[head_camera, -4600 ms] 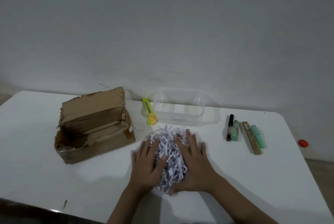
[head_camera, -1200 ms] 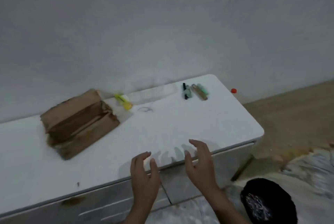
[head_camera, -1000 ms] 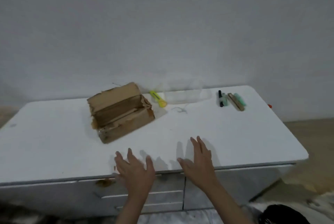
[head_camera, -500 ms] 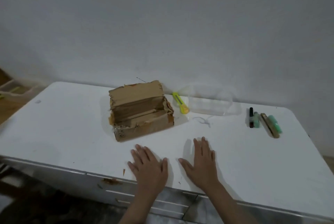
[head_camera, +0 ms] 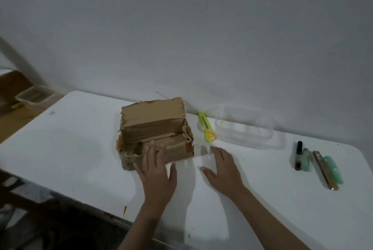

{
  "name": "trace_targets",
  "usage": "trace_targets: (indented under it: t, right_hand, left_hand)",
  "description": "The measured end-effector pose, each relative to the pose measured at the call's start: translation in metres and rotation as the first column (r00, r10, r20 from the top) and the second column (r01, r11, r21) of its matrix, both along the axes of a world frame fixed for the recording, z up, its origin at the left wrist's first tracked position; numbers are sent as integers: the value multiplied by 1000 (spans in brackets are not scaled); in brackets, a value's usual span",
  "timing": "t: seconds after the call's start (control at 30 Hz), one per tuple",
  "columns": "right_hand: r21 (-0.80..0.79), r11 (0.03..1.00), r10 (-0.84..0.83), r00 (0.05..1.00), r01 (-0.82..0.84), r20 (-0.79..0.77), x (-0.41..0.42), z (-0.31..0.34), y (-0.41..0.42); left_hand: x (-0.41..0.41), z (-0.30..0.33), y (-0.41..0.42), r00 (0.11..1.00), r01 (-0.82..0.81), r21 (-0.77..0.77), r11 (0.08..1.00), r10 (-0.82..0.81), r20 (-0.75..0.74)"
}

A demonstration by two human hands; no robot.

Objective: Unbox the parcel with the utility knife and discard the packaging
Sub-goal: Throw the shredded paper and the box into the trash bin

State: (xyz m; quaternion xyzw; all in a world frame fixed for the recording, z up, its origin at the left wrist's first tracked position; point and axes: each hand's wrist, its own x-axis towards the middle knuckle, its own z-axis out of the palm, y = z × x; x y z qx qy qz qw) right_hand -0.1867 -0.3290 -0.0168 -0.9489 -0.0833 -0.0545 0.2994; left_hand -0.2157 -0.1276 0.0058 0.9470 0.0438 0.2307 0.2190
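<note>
- Cardboard parcel (head_camera: 155, 134), torn open with its top flap raised, is set on a white desk (head_camera: 80, 148) close to a plain wall; its ragged front wall faces the person.
- Left hand (head_camera: 156, 171) is seen spread flat, fingers apart, with the fingertips at the parcel's front wall; whether they press on the cardboard cannot be told. Nothing is gripped.
- Right hand (head_camera: 221, 169) is held open and empty, fingers spread, low over the desk just right of the parcel's near corner.
- Both hands are judged to be placed for taking the emptied box from two sides, so that it can be lifted away and discarded.
- Utility knife (head_camera: 206, 129), yellow-green, is laid beside the parcel's right side, apart from both hands, out of use.
- Clear plastic tray (head_camera: 245, 130) is placed behind the right hand, near the wall.
- Small cosmetic items (head_camera: 314, 161), taken to be the unpacked contents, are lined up well to the right.
- A few scraps of paper (head_camera: 202, 149) are left by the parcel's corner.
- No obstacle is seen between the hands and the box; the knife lies near enough to be knocked during lifting.
</note>
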Motion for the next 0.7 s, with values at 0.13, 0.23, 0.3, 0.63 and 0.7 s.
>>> trace_targets:
  t: [0.13,0.23,0.3,0.63,0.7]
  right_hand:
    - [-5,988,157,985,-157,75,24,4,14]
    - [-141,955,266,964,-259,27,43,4,23]
    - [-192,938,293,956,-287,1,49,1,26]
    - [-51,986,161,986,-159,50,23,-14,50]
    - [-77,984,169,983,-163,75,11,-16,69]
  left_hand:
    - [18,0,26,996,-44,88,995,51,-75]
    - [20,1,32,995,-47,87,995,55,-84]
    - [18,-1,35,998,-50,78,996,54,-45]
    - [6,19,104,973,-206,85,975,194,126]
    - [6,25,129,962,-246,69,967,234,141]
